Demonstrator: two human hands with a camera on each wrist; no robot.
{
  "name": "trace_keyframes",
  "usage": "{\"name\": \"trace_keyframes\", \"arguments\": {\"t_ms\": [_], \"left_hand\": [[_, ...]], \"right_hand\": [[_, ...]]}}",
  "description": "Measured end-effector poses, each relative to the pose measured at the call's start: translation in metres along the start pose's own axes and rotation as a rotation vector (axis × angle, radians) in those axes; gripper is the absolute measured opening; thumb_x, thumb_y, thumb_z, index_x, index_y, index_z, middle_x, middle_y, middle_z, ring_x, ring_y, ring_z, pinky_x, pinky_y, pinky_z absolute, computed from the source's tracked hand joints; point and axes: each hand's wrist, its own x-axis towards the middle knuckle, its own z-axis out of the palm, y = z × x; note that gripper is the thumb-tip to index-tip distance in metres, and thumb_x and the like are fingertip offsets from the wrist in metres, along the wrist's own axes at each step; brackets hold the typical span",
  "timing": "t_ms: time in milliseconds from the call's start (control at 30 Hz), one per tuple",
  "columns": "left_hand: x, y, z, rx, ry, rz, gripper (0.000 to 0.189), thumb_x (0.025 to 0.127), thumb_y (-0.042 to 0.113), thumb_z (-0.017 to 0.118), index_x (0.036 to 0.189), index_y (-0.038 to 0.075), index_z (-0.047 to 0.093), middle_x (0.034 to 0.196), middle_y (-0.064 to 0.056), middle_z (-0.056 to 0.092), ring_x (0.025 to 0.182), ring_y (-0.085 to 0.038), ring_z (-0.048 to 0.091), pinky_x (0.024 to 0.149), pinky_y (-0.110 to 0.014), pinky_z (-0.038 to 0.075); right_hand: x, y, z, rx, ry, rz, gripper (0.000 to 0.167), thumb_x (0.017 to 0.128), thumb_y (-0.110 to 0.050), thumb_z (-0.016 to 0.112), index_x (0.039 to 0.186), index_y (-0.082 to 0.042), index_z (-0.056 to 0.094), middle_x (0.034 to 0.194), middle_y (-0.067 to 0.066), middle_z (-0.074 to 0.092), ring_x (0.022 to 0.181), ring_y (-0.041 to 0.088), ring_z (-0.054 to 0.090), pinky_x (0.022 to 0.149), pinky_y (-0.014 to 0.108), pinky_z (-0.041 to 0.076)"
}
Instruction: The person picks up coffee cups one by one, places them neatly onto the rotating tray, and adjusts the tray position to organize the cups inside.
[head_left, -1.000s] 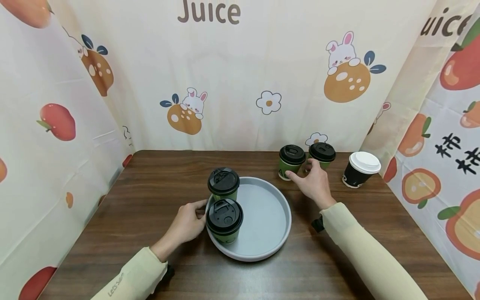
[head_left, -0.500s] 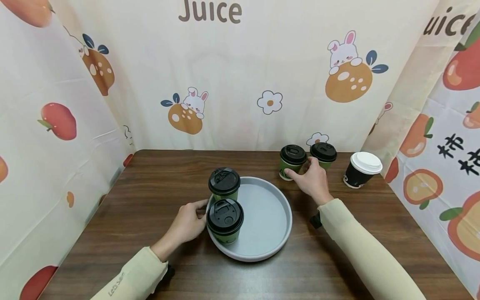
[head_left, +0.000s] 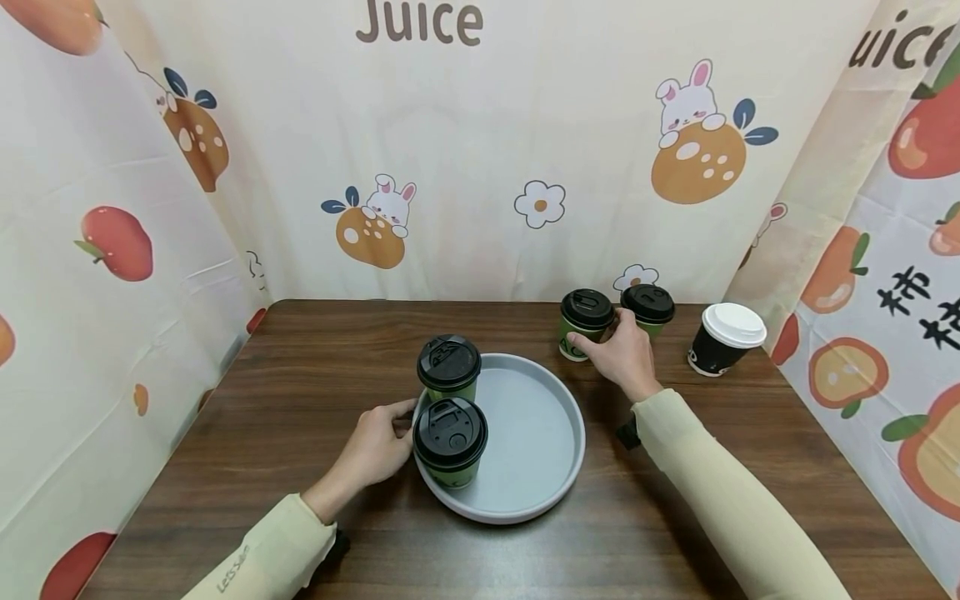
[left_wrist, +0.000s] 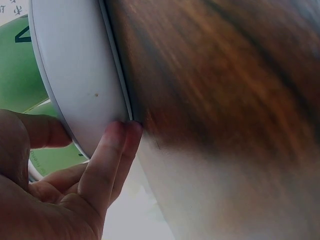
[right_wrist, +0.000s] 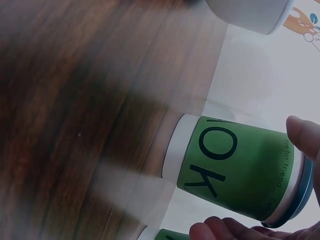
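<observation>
My left hand holds the left rim of a round grey tray; in the left wrist view, the thumb lies at the rim's edge and fingertips press the outer wall. Two green paper coffee cups with black lids, the rear one and the front one, stand on the tray's left side. At the back right, my right hand spreads thumb and fingers about another green coffee cup. The right wrist view shows its fingers just off the cup's side and the thumb near its lid.
Right behind my right hand is another green cup with a black lid. Farther right stands a black cup with a white lid. A printed curtain borders the brown wooden table at the back and sides.
My right hand has shifted slightly left, its thumb and index finger closer about the green cup. The left hand, tray and cups stay in place.
</observation>
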Motion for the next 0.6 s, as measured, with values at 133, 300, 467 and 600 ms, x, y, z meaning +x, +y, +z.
{"name": "trace_keyframes", "arguments": {"t_ms": [133, 300, 467, 600], "left_hand": [[0.0002, 0.0002, 0.0003, -0.001, -0.005, -0.009, 0.042, 0.097, 0.005, 0.067, 0.138, -0.005, 0.061, 0.126, -0.02, 0.069, 0.093, -0.02, 0.074, 0.075, -0.03, 0.062], [0.0002, -0.0007, 0.0003, 0.004, 0.002, -0.005, 0.042, 0.097, 0.005, 0.067, 0.137, -0.006, 0.061, 0.125, -0.02, 0.069, 0.093, -0.019, 0.074, 0.075, -0.03, 0.062], [-0.0002, -0.0003, 0.0, 0.006, 0.007, 0.002, 0.041, 0.097, 0.005, 0.067, 0.137, -0.006, 0.061, 0.124, -0.02, 0.069, 0.092, -0.019, 0.074, 0.074, -0.03, 0.062], [-0.0001, 0.0004, 0.0001, 0.012, 0.011, 0.01, 0.041, 0.097, 0.004, 0.068, 0.136, -0.006, 0.062, 0.124, -0.02, 0.07, 0.091, -0.019, 0.075, 0.074, -0.03, 0.062]], "right_hand": [[0.0003, -0.0015, -0.0004, -0.004, -0.01, 0.013, 0.103, 0.082, -0.064, 0.077, 0.151, 0.001, 0.036, 0.117, 0.019, 0.061, 0.097, 0.034, 0.06, 0.084, 0.051, 0.05], [0.0022, -0.002, 0.0003, 0.002, -0.013, 0.021, 0.107, 0.081, -0.067, 0.075, 0.153, 0.001, 0.033, 0.12, 0.02, 0.061, 0.099, 0.035, 0.06, 0.086, 0.053, 0.051], [0.0045, -0.0022, 0.0013, 0.003, -0.021, 0.024, 0.108, 0.082, -0.066, 0.075, 0.153, 0.002, 0.033, 0.127, 0.024, 0.06, 0.108, 0.04, 0.06, 0.091, 0.057, 0.05], [0.0063, -0.0018, 0.002, 0.008, -0.027, 0.026, 0.106, 0.082, -0.064, 0.077, 0.152, 0.003, 0.034, 0.136, 0.027, 0.057, 0.12, 0.045, 0.057, 0.098, 0.061, 0.048]]}}
